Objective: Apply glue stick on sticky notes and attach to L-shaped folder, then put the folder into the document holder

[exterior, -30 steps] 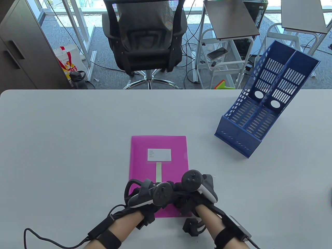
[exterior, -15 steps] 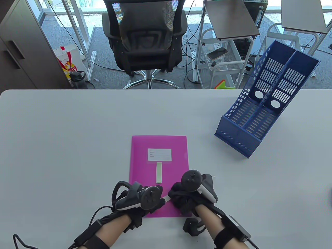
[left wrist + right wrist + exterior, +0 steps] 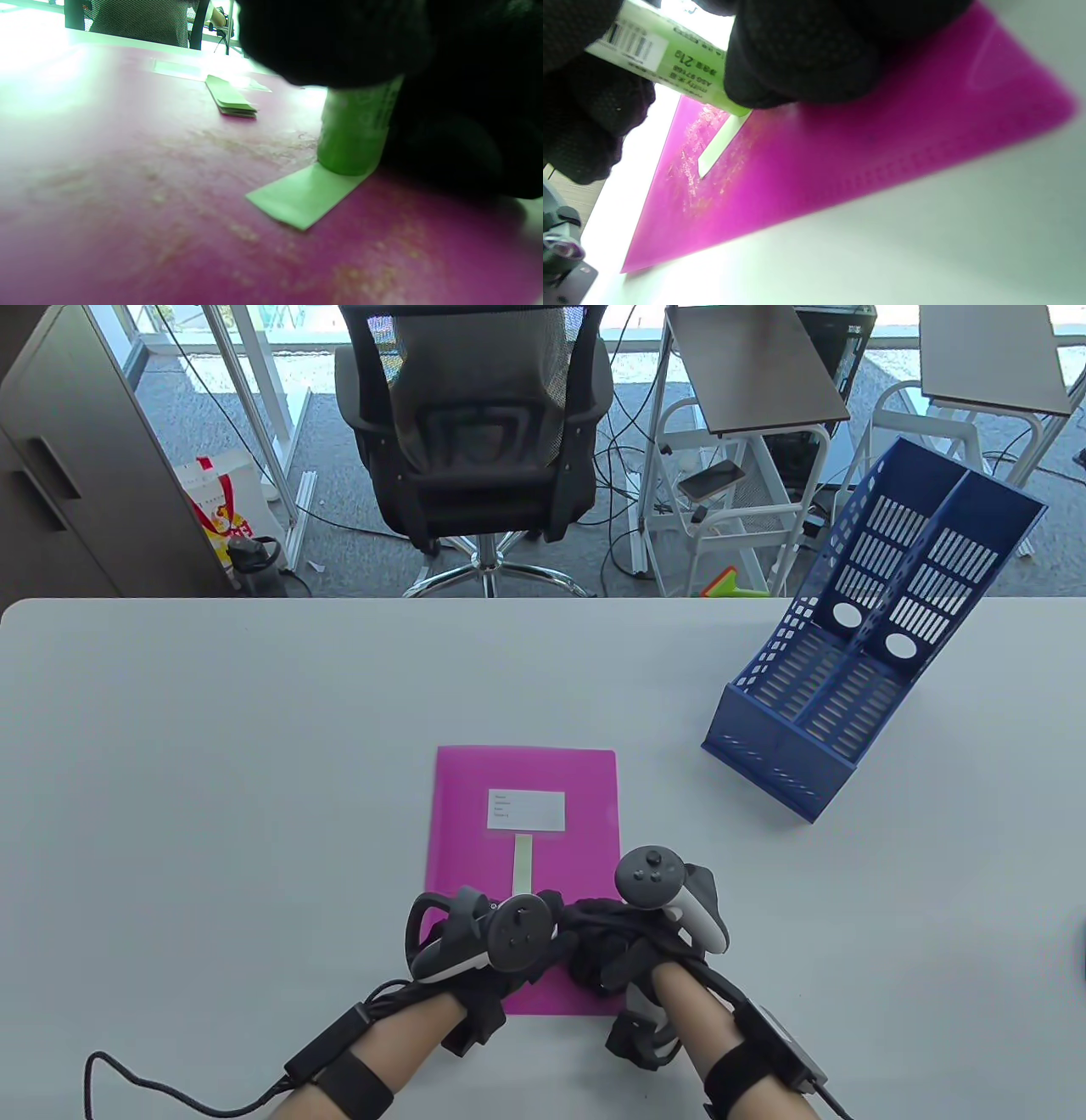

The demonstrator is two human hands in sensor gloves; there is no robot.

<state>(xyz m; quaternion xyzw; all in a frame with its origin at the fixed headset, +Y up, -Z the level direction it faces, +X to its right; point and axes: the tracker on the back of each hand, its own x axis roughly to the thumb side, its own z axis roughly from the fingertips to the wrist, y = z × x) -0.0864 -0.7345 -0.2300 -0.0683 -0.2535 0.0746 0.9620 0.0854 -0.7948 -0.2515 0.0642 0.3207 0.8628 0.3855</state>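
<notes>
A magenta L-shaped folder (image 3: 526,780) lies flat at the table's front centre, with a white label (image 3: 526,809) and a stack of pale green sticky notes (image 3: 523,864) on it. One loose sticky note (image 3: 303,195) lies on the folder's near part (image 3: 882,148). My right hand (image 3: 607,946) grips a green glue stick (image 3: 670,55), whose tip (image 3: 356,127) presses on one end of that note (image 3: 721,142). My left hand (image 3: 543,954) sits close against the right hand over the folder. Its fingers are hidden under the tracker.
A blue two-slot document holder (image 3: 857,645) stands tilted at the back right of the table. Dried glue smears mark the folder around the note (image 3: 254,148). A black office chair (image 3: 475,432) and a wire cart stand beyond the far edge.
My left hand, drawn back to the left half a second ago, has returned rightward against the right hand. The right hand and the folder have shifted slightly up and right.
</notes>
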